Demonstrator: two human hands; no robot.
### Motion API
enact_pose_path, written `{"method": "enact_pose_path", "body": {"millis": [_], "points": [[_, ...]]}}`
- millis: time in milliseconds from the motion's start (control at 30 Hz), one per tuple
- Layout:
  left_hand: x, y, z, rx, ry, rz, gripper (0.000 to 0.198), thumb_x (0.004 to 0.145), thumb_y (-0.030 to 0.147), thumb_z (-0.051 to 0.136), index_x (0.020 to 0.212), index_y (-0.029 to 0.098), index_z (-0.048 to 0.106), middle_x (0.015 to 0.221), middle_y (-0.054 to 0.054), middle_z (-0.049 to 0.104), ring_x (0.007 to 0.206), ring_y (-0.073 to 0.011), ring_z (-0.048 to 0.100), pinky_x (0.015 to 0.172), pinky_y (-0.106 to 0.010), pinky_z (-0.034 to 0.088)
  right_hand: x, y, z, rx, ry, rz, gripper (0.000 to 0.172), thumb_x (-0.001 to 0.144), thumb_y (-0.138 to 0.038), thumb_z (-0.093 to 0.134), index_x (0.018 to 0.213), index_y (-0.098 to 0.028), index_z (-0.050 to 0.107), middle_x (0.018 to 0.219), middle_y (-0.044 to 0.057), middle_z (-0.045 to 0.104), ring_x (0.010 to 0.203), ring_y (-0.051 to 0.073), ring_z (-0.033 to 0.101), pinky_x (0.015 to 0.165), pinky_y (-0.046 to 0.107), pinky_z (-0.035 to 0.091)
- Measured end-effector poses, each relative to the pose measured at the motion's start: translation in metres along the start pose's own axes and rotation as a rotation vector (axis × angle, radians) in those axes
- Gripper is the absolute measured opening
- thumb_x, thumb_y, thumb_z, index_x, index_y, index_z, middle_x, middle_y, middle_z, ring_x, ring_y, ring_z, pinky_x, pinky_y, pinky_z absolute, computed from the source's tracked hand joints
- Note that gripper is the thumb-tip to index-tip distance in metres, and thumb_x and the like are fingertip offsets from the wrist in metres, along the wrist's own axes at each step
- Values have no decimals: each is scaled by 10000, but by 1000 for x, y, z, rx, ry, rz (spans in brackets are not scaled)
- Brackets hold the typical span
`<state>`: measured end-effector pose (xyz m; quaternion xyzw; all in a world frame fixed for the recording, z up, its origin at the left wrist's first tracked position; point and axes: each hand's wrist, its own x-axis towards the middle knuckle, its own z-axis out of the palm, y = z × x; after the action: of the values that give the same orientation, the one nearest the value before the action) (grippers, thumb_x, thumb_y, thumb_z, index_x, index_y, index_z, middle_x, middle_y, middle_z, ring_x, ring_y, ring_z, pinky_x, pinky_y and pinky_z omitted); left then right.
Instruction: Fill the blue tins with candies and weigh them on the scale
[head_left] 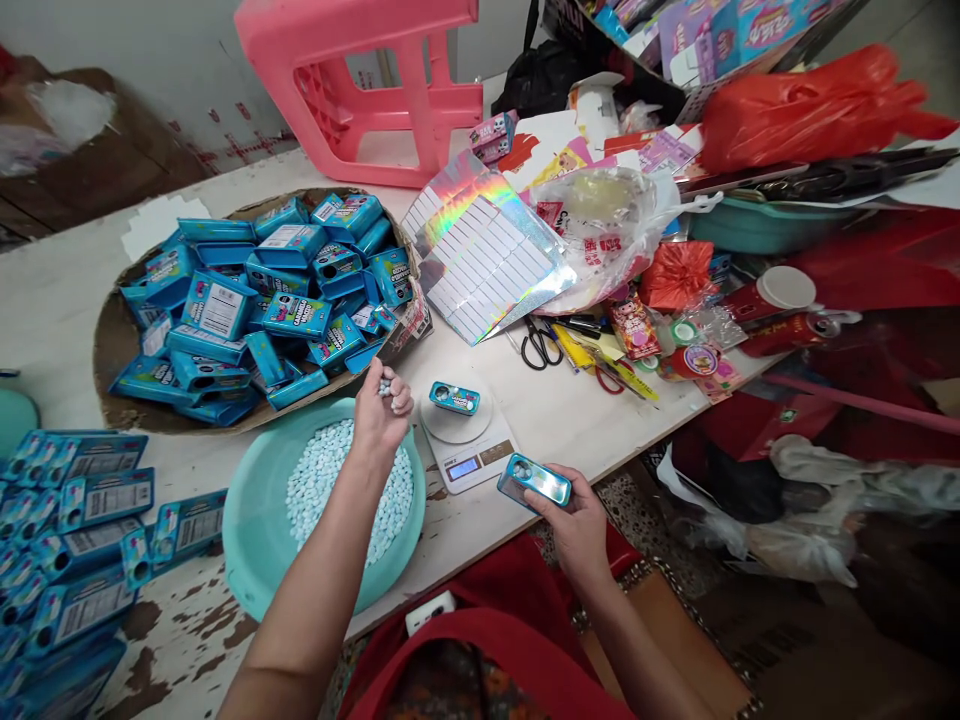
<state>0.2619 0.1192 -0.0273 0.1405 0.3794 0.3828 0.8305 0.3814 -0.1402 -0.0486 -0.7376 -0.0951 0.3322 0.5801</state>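
My left hand [381,412] is closed around a few small pale-blue candies [385,386], raised over the rim of a turquoise basin [247,520]. Loose candies [330,470] of the same kind lie in the basin. My right hand [574,512] grips a small blue candy box [551,484] by its end, near the table's front edge. Its window side faces up. A similar blue box [454,397] rests on the round plate of a white kitchen scale [480,462] between my hands; its display is lit, but I cannot read the number.
A cardboard tray [105,350] piled with blue boxes stands behind the basin. Rows of blue boxes [105,495] fill the left side. Behind the scale lie holographic label sheets [480,265], black scissors [540,345] and a plastic bag [600,220]. A pink stool [360,150] lies further back.
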Motion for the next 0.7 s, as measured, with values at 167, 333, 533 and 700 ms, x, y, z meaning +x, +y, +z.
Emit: {"method": "enact_pose_path", "body": {"millis": [167,333,533,700], "points": [[-32,8,-36,158,42,-38,340,738,398,677,648,142,473,538,40,431,416,-35,401,345,-138,241,-2,5,-5,15,21,-22,438,590,-295,803,970,-213,602,881,2,651,797,164,592,758,309,488],[-44,-5,-52,402,40,-98,321,687,398,712,744,108,589,492,56,394,391,-33,355,346,-144,202,-10,8,-6,24,11,-19,443,599,-296,800,982,-209,594,897,8,647,811,167,593,766,313,488],[-39,-23,-48,637,23,-52,370,698,460,658,824,113,632,488,73,335,398,-37,282,383,-175,161,-19,10,-8,1,-8,-33,428,617,-301,790,984,-210,590,907,11,646,816,168,593,771,312,490],[-31,-31,-28,1203,-71,293,285,774,460,569,784,181,625,520,44,436,482,-87,379,500,-215,277,-21,12,-11,13,0,-6,440,603,-310,791,978,-200,590,899,23,658,818,186,602,770,333,500]]}}
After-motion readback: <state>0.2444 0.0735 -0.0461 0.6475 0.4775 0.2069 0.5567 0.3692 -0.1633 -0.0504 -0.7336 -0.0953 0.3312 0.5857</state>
